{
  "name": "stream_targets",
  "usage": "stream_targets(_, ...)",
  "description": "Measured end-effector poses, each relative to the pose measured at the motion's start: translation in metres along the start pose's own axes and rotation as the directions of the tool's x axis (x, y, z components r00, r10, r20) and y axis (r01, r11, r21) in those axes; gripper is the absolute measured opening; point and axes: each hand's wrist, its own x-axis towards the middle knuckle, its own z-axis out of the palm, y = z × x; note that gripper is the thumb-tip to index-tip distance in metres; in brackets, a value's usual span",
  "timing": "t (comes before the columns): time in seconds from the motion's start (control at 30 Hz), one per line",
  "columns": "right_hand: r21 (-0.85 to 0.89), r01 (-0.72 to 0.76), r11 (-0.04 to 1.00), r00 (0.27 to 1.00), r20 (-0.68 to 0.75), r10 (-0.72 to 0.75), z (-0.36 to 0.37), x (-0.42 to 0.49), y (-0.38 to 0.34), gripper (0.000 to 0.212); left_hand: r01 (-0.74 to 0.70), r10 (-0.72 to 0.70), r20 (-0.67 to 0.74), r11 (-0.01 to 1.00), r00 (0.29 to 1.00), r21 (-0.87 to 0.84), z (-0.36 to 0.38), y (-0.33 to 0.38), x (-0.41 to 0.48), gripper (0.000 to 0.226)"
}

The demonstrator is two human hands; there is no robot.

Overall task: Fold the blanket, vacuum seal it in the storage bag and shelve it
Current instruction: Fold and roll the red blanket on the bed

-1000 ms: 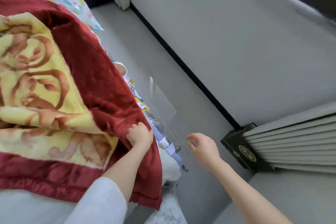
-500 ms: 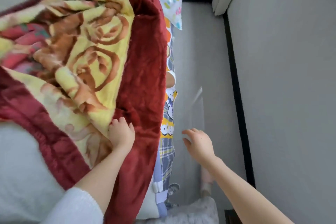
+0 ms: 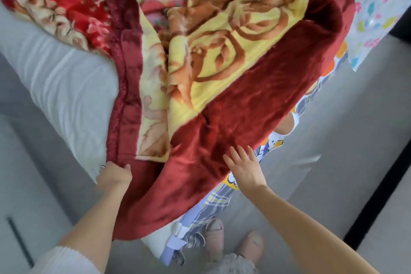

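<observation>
Red and yellow fuzzy blanket (image 3: pixel 222 78) lies bunched on the bed with the white sheet (image 3: pixel 62 87). Left hand (image 3: pixel 114 174) has a tight grip, pinching the blanket's red edge. Just right of that grip, the right hand (image 3: pixel 244 165) rests flat on the blanket, fingers spread.
</observation>
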Motion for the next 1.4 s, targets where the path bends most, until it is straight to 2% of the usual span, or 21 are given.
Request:
stream_targets(0.03,-0.09,0.063,0.994,0.998,0.003,-0.063,0.007,0.01,0.001,0.076,0.027,-0.027,0.006,1.0,1.0,-0.007,0.006,-0.011,0.009,0.057)
stream_targets(0.17,-0.28,0.098,0.955,0.995,0.047,-0.088,0.028,0.037,0.011,0.08,0.085,-0.081,0.037,0.986,0.996,-0.144,0.017,-0.032,0.032,0.063)
stream_targets(0.27,-0.314,0.145,0.938,0.989,0.08,-0.126,0.035,0.054,0.014,0.079,0.092,-0.062,0.103,0.946,0.993,-0.31,0.027,-0.033,0.045,0.052)
stream_targets(0.33,-0.332,0.153,0.931,0.986,-0.006,-0.164,0.045,0.062,0.02,0.066,0.097,-0.05,0.13,0.919,0.99,-0.383,0.028,-0.037,0.047,0.043)
stream_targets(0.43,-0.165,0.204,0.965,0.968,-0.111,-0.223,0.045,0.049,0.033,0.051,0.085,-0.04,0.123,0.919,0.992,-0.385,0.008,-0.041,0.039,0.034)
stream_targets(0.53,0.025,0.202,0.979,0.941,-0.28,-0.187,0.024,0.012,0.054,0.035,0.018,0.026,0.112,0.925,0.993,-0.378,-0.032,-0.03,0.018,0.03)
stream_targets(0.6,0.053,0.16,0.986,0.938,-0.32,-0.135,0.018,-0.024,0.081,0.028,-0.011,0.081,0.138,0.896,0.987,-0.445,-0.065,-0.015,-0.001,0.028)
stream_targets(0.7,-0.068,0.125,0.99,0.992,0.024,-0.124,0.01,-0.075,0.12,0.04,-0.068,0.185,0.194,0.869,0.963,-0.491,-0.12,0.019,-0.041,0.028)
stream_targets(0.73,-0.132,0.098,0.986,0.976,0.206,-0.07,0.007,-0.088,0.13,0.044,-0.084,0.219,0.204,0.851,0.954,-0.518,-0.137,0.035,-0.058,0.026)
stream_targets(0.77,-0.139,0.013,0.99,0.951,0.306,0.03,0.009,-0.101,0.139,0.05,-0.102,0.254,0.21,0.832,0.944,-0.546,-0.151,0.052,-0.077,0.021)
stream_targets(0.83,0.084,-0.221,0.972,0.948,0.252,0.194,-0.001,-0.122,0.141,0.057,-0.144,0.35,0.245,0.79,0.904,-0.596,-0.174,0.089,-0.117,0.013)
stream_targets(0.87,0.256,-0.265,0.93,0.958,0.179,0.224,-0.017,-0.127,0.136,0.053,-0.157,0.396,0.267,0.767,0.879,-0.622,-0.182,0.109,-0.135,0.011)
stream_targets(0.9,0.493,-0.225,0.84,0.974,0.112,0.196,-0.04,-0.131,0.128,0.051,-0.172,0.435,0.279,0.749,0.856,-0.64,-0.188,0.131,-0.153,0.01)
stream_targets(0.93,0.751,-0.206,0.627,0.977,0.128,0.168,-0.07,-0.132,0.118,0.056,-0.203,0.472,0.271,0.733,0.839,-0.649,-0.192,0.153,-0.17,0.011)
stream_targets(0.97,0.927,-0.207,0.312,0.978,0.186,0.097,-0.105,-0.13,0.108,0.065,-0.244,0.504,0.244,0.717,0.829,-0.653,-0.197,0.177,-0.184,0.012)
stream_targets(1.0,0.976,-0.2,0.091,0.98,0.201,0.008,-0.134,-0.128,0.101,0.075,-0.288,0.533,0.212,0.702,0.819,-0.652,-0.201,0.202,-0.197,0.012)
stream_targets(1.03,0.983,-0.183,-0.016,0.982,0.182,-0.046,-0.159,-0.123,0.098,0.08,-0.318,0.554,0.188,0.687,0.811,-0.653,-0.207,0.227,-0.21,0.013)
stream_targets(1.13,0.994,-0.102,-0.034,0.991,0.098,-0.086,-0.209,-0.106,0.11,0.079,-0.347,0.587,0.149,0.643,0.796,-0.683,-0.216,0.291,-0.236,0.018)
stream_targets(1.23,0.99,-0.119,0.074,0.992,0.121,-0.024,-0.248,-0.091,0.133,0.111,-0.383,0.596,0.097,0.622,0.797,-0.683,-0.218,0.34,-0.244,0.022)
stream_targets(1.33,0.985,-0.14,0.104,0.99,0.138,0.02,-0.294,-0.083,0.162,0.091,-0.435,0.616,0.03,0.588,0.787,-0.682,-0.223,0.387,-0.248,0.017)
stream_targets(1.4,0.993,-0.108,0.042,0.99,0.104,0.093,-0.322,-0.073,0.183,0.082,-0.485,0.655,0.007,0.566,0.755,-0.666,-0.229,0.421,-0.249,0.014)
